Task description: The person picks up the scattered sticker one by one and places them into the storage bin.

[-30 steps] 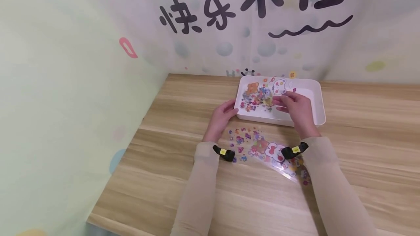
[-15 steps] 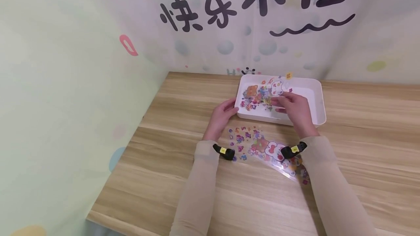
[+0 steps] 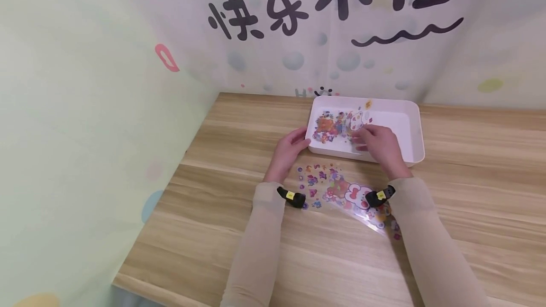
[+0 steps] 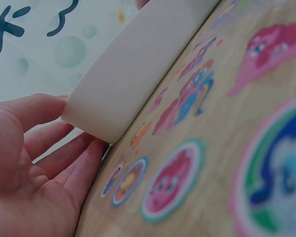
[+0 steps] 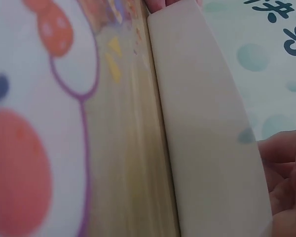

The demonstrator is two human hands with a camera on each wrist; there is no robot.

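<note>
A shallow white tray (image 3: pixel 405 129) stands on the wooden table. My left hand (image 3: pixel 286 153) holds its near left corner, thumb at the front and fingers along the side wall; the left wrist view shows the hand (image 4: pixel 44 158) at that corner. Over the tray, my right hand (image 3: pixel 381 148) pinches the right part of a clear sticker sheet (image 3: pixel 356 118) printed with a white bear face and small motifs. An orange bear and many small coloured stickers (image 3: pixel 325 127) show at the tray's left. Only part of my right hand (image 5: pixel 286 182) appears in the right wrist view, beyond the tray wall; its fingertips are hidden.
In front of the tray, a clear sheet of pony stickers (image 3: pixel 313 181) lies flat. Beside it is a shiny clear sheet with a white bunny (image 3: pixel 356 195), partly under my right wrist. A printed cloth backdrop (image 3: pixel 273 56) hangs behind the table.
My right hand has moved slightly left with the clear sticker sheet, which has come lower into the left of the tray. My left hand has stayed at the tray corner.
</note>
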